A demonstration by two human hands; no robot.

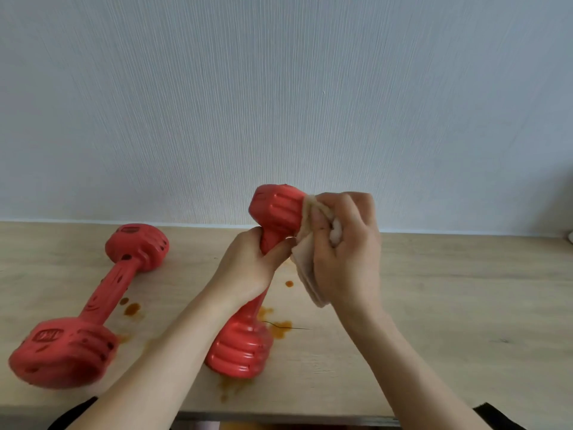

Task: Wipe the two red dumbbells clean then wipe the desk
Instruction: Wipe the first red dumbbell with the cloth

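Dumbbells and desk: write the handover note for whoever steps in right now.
Left hand: grips the handle of the tilted dumbbell, whose lower head rests on the desk.
Right hand: holds a folded cloth against that dumbbell's raised head.
Second dumbbell: lies flat at the left, dark spots visible on it, apparently not yet wiped.
Done: nothing finished; first dumbbell is mid-wipe.
Left: finish this one, wipe the second, then clean the orange-brown stains off the desk.
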